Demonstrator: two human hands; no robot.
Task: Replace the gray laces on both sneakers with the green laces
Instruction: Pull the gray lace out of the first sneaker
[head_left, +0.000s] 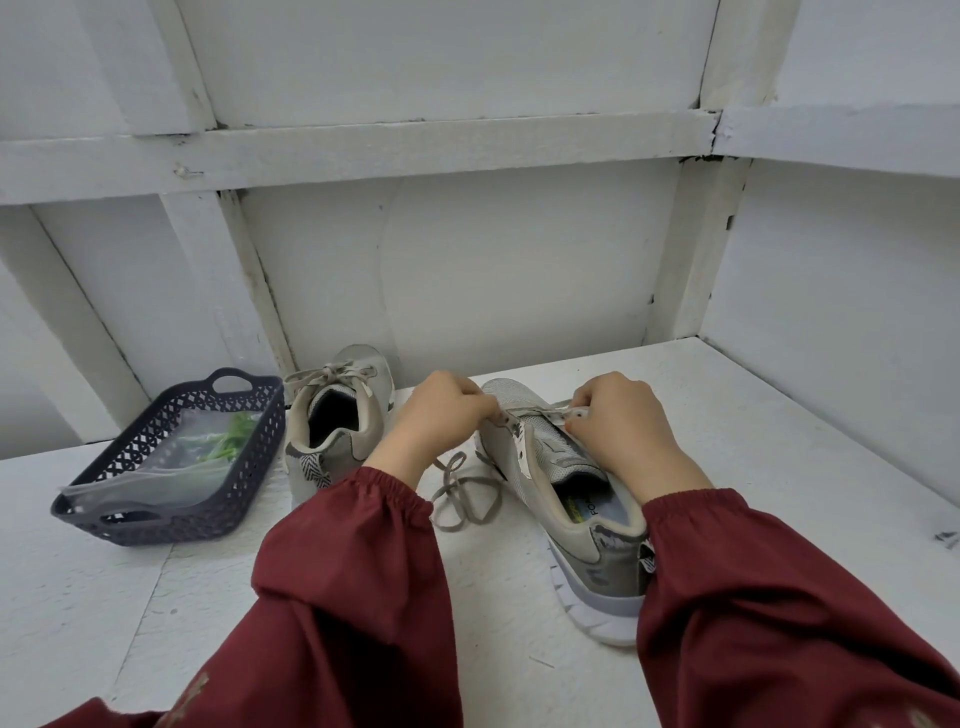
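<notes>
Between the left fingers (467, 402) and right fingers (587, 401), each pinching the gray lace (535, 411) across the near sneaker (587, 551), a yank could snag an eyelet; green laces (231, 439) wait well left of them, in the basket (156, 532), beside the second sneaker (371, 410)

White table (769, 447), rough and speckled, meets a white wall (493, 270) in the corner, crossed by chipped painted beams (415, 143); soft, even light.
</notes>
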